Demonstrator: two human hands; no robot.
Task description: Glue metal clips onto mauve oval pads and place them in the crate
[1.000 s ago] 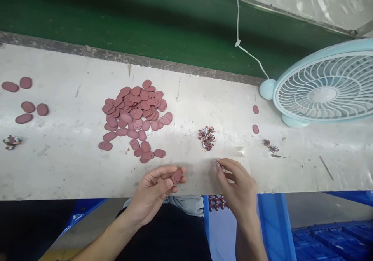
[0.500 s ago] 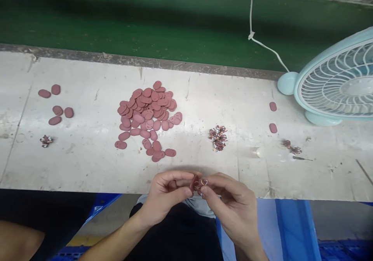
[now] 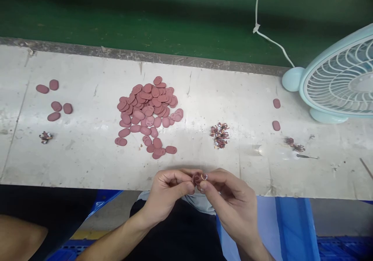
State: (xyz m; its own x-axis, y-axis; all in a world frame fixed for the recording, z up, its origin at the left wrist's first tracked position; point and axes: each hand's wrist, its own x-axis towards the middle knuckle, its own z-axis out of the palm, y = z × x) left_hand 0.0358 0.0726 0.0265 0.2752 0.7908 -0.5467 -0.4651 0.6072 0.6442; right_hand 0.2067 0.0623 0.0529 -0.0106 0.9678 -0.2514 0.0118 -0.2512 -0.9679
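Near the table's front edge, my left hand point(image 3: 164, 193) pinches a reddish-brown oval piece point(image 3: 196, 178) between thumb and fingers. Facing it, my right hand point(image 3: 234, 204) is closed on a small brown piece with white and yellowish parts point(image 3: 204, 177), its thumb and forefinger pressed together. The two pieces meet between my fingertips; whether they are joined I cannot tell. Beyond the hands lies a large heap of similar oval pieces point(image 3: 148, 101), some with small holes. A small pile of brown-and-white parts point(image 3: 220, 135) sits right of that heap.
Several ovals point(image 3: 54, 116) and a small cluster of parts point(image 3: 46, 137) lie at the left. On the right stand a light-blue fan point(image 3: 323, 115), two ovals point(image 3: 276, 125), brown bits point(image 3: 298, 148) and a thin dark tool point(image 3: 305, 156). Another person's arm point(image 3: 21, 235) shows lower left.
The oval piece has turned slightly between my fingers, and the small piece sits close against it. Both hands keep their hold; the camera view has shifted a little.
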